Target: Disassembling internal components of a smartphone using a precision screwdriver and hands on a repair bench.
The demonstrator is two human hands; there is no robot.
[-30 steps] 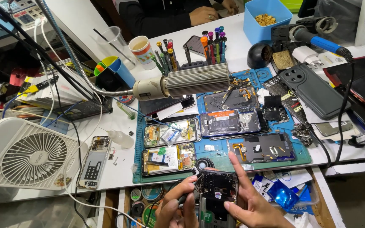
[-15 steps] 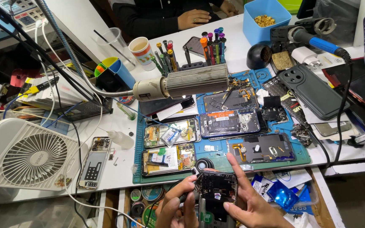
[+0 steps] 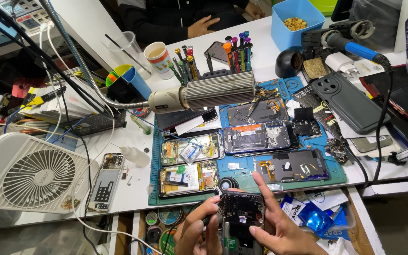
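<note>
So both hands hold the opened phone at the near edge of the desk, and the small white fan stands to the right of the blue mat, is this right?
Not quite. The head view shows the white fan to the left of the blue mat, not the right. The rest holds: the left hand and right hand both hold the opened phone at the near edge of the desk.

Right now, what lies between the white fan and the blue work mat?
In the head view, an opened phone and a small squeeze bottle lie between the fan and the mat.
</note>
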